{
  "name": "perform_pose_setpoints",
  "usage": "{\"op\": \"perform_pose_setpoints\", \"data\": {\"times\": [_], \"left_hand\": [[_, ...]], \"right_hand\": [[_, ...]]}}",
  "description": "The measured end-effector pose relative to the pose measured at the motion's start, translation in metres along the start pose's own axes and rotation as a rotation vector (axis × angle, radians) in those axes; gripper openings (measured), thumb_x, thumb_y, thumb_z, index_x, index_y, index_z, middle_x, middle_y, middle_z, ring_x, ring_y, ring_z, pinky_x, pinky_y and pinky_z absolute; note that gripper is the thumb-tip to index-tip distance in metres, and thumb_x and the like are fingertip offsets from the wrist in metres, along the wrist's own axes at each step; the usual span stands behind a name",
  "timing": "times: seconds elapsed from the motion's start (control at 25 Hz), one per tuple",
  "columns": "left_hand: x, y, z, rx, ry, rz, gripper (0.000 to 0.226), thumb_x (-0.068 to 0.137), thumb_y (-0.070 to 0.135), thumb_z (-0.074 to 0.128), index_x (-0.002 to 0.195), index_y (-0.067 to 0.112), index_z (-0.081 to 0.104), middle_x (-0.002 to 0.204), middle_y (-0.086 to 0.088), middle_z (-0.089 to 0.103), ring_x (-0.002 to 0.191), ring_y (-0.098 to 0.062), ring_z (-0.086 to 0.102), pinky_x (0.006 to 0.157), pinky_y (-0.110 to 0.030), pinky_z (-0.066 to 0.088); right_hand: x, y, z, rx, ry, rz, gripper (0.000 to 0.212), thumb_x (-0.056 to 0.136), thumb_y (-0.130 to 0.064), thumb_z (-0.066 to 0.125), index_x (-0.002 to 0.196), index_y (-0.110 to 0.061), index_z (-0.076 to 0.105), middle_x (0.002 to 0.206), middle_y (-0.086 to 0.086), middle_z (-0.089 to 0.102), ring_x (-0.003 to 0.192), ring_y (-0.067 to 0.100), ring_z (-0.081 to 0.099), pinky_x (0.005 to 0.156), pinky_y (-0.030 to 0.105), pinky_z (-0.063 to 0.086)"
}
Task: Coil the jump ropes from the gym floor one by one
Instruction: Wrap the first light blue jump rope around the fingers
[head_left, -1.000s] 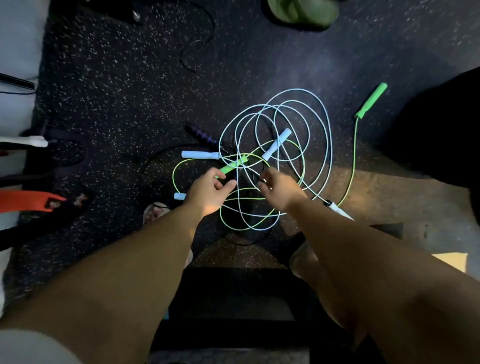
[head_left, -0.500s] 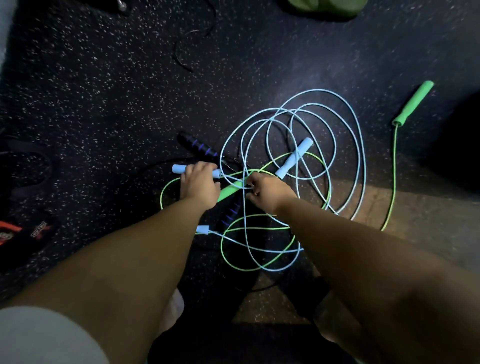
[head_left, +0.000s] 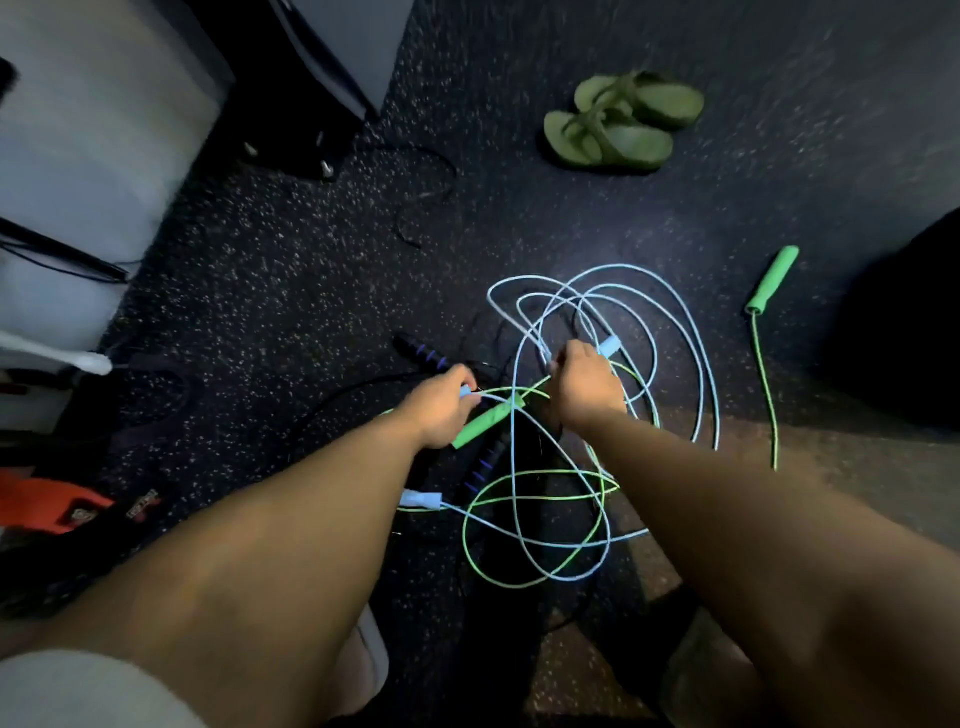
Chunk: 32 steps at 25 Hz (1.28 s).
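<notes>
Gently: left hand (head_left: 439, 410) grasps the blue handle (head_left: 466, 391), right hand (head_left: 584, 389) the blue rope (head_left: 613, 267) (green rope (head_left: 483, 423) crossing at six o'clock). Untangle first.

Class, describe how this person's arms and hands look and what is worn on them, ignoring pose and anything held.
The left hand and the right hand are bare, with no gloves, rings, watch or bands visible. Both forearms are uncovered. A pale, whitish sleeve covers the left upper arm at the lower edge; no sleeve shows on the right arm.

Two sandals (head_left: 623, 124), two green handles (head_left: 774, 280), three blue handles (head_left: 421, 501).
</notes>
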<state>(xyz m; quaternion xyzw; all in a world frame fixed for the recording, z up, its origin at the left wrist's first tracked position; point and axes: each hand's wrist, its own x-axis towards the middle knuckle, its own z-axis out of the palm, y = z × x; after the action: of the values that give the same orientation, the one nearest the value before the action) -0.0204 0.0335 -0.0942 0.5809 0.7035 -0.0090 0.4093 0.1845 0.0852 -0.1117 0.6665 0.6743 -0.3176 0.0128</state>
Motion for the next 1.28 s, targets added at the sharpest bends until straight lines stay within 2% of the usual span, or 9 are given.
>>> {"op": "perform_pose_setpoints", "data": {"times": [0.08,0.36,0.48,0.64,0.72,0.84,1.04,1.2,1.28], "left_hand": [[-0.015,0.024,-0.019,-0.045,0.011,0.037,0.023,0.103,0.022,0.048,0.118,0.012,0.062,0.111,-0.011,0.068,0.104,-0.029,0.062,0.076,-0.030,0.037],[-0.098,0.113,-0.096,-0.481,0.182,0.113,0.022,0.101,0.014,0.046,0.090,0.014,0.065,0.070,0.002,0.053,0.061,-0.014,0.048,0.054,-0.027,0.037],[-0.141,0.135,-0.124,-0.582,0.216,0.173,0.028,0.100,0.014,0.043,0.079,0.017,0.060,0.068,0.000,0.051,0.056,-0.014,0.046,0.053,-0.028,0.036],[-0.198,0.144,-0.143,-0.619,0.234,0.220,0.019,0.092,0.012,0.051,0.075,0.011,0.060,0.071,-0.005,0.058,0.066,-0.019,0.055,0.066,-0.032,0.047],[-0.221,0.149,-0.150,-0.636,0.206,0.221,0.017,0.090,0.011,0.053,0.076,0.008,0.061,0.070,-0.008,0.060,0.068,-0.021,0.058,0.072,-0.030,0.050],[-0.247,0.165,-0.155,-0.666,0.098,0.244,0.027,0.098,0.017,0.044,0.082,0.009,0.064,0.063,-0.003,0.056,0.064,-0.020,0.060,0.063,-0.025,0.048],[-0.255,0.171,-0.156,-0.849,0.043,0.317,0.025,0.094,0.017,0.042,0.070,0.018,0.050,0.052,0.004,0.027,0.047,-0.014,0.032,0.064,-0.034,0.043],[-0.243,0.157,-0.146,-0.873,-0.064,0.290,0.028,0.098,0.022,0.037,0.079,0.012,0.056,0.057,0.001,0.042,0.057,-0.021,0.045,0.068,-0.036,0.045],[-0.232,0.162,-0.137,-0.897,-0.195,0.290,0.039,0.100,0.029,0.030,0.090,0.007,0.061,0.064,-0.002,0.052,0.063,-0.023,0.057,0.072,-0.036,0.049]], "right_hand": [[-0.008,-0.008,-0.027,0.021,0.058,0.039,0.028,0.099,-0.035,0.050,0.115,-0.013,0.055,0.125,0.014,0.056,0.120,0.038,0.051,0.097,0.049,0.045],[-0.092,-0.040,-0.097,0.350,-0.048,-0.282,0.019,0.096,-0.023,0.055,0.110,-0.017,0.065,0.110,0.004,0.070,0.101,0.020,0.063,0.095,0.036,0.048],[-0.129,-0.050,-0.121,0.426,0.031,-0.327,0.017,0.101,-0.030,0.053,0.086,-0.023,0.060,0.091,0.003,0.072,0.082,0.017,0.063,0.080,0.035,0.048],[-0.177,-0.069,-0.173,0.581,0.230,-0.407,0.018,0.101,-0.025,0.053,0.087,-0.018,0.061,0.071,-0.003,0.066,0.064,0.010,0.058,0.067,0.031,0.046],[-0.198,-0.080,-0.199,0.537,0.322,-0.492,0.015,0.099,-0.026,0.059,0.089,-0.018,0.067,0.064,-0.010,0.058,0.057,0.000,0.048,0.062,0.025,0.040],[-0.224,-0.097,-0.224,0.505,0.324,-0.652,0.013,0.095,-0.024,0.066,0.096,-0.014,0.075,0.073,-0.014,0.064,0.063,-0.006,0.052,0.066,0.022,0.041],[-0.224,-0.087,-0.239,0.526,0.222,-0.623,0.012,0.089,-0.029,0.071,0.082,-0.025,0.063,0.065,-0.004,0.054,0.060,0.013,0.049,0.062,0.035,0.045],[-0.210,-0.057,-0.242,0.595,0.194,-0.550,0.018,0.092,-0.026,0.070,0.086,-0.010,0.065,0.053,-0.016,0.048,0.053,0.003,0.043,0.058,0.031,0.044],[-0.204,-0.065,-0.238,0.579,0.175,-0.589,0.012,0.090,-0.029,0.073,0.084,-0.018,0.072,0.051,-0.017,0.051,0.052,-0.001,0.043,0.054,0.020,0.038]]}}
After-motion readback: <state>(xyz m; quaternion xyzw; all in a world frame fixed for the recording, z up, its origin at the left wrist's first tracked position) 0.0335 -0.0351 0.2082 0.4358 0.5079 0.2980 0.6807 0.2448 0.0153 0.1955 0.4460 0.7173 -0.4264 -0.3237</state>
